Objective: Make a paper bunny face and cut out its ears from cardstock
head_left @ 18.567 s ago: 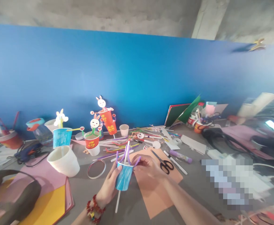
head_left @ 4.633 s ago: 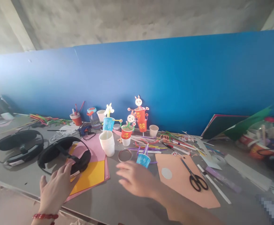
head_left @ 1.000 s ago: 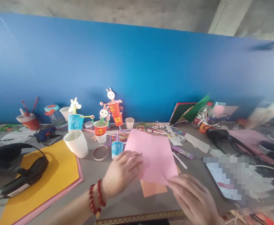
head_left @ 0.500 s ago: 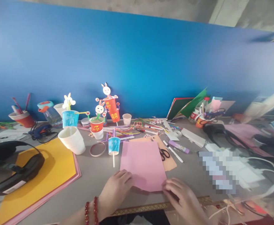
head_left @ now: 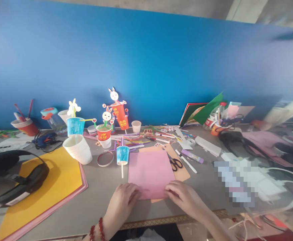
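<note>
- The left hand (head_left: pixel 125 197) rests with its fingers bent over the near left corner of a pink sheet (head_left: pixel 150 167); whether the thumb pinches it or the fingers only press, I cannot tell.
- The right hand (head_left: pixel 184 197) grips the near right corner of that sheet between thumb and fingers.
- Red beaded bracelets (head_left: pixel 101 229) circle the left wrist.
- The pink sheet lies in front of the person on the grey worktop (head_left: pixel 96 207), partly covering an orange sheet (head_left: pixel 184 174).
- Black-handled scissors (head_left: pixel 178 164) show beyond its right edge, then a white pen (head_left: pixel 186 161) and a purple tube (head_left: pixel 193 156).
- Just left of the pink sheet is a small blue cup (head_left: pixel 122 155), a white stick (head_left: pixel 122 171) coming out of its base.
- Further left come a thin ring (head_left: pixel 105 159), stacked white cups (head_left: pixel 78 150) and a yellow sheet (head_left: pixel 58 177) under a black headset (head_left: pixel 34 179).
- Rabbit-headed figures in red cups (head_left: pixel 118 113) stand behind, before a blue panel (head_left: pixel 146 67).
</note>
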### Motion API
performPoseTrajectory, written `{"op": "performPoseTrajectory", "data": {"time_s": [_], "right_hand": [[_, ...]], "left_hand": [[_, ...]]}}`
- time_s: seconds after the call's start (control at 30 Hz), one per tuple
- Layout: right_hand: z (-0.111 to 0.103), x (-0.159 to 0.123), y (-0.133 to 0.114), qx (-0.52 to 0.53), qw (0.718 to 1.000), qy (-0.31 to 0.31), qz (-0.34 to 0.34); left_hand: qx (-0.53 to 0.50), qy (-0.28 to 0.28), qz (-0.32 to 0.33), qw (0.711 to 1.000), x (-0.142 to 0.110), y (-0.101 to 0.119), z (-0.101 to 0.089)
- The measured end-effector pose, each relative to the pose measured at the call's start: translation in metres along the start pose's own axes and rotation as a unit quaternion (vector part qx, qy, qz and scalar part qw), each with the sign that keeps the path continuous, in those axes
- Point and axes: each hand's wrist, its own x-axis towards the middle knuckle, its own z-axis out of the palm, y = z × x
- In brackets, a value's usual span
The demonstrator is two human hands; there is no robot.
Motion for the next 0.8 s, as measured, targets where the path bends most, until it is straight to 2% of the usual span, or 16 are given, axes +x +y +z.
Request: {"op": "performPoseTrajectory", "data": {"time_s": [0.3,0.5,0.67,0.8], "right_hand": [[0.012,0.025,-0.015,-0.118,0.992,-0.049,0.007],[0.011,0.024,-0.011,-0.048,0.996,-0.069,0.011],[0.011,0.022,-0.007,-0.028,0.997,-0.065,0.021],[0.011,0.023,-0.005,-0.027,0.997,-0.066,0.017]], "left_hand": [[0.018,0.018,-0.018,1.0,-0.002,0.002,0.0],[-0.004,-0.003,-0.021,1.0,-0.01,0.001,-0.004],[0.026,-0.003,-0.011,1.0,-0.014,-0.005,-0.002],[0.068,0.019,-0.001,0.998,-0.016,0.004,-0.005]]}}
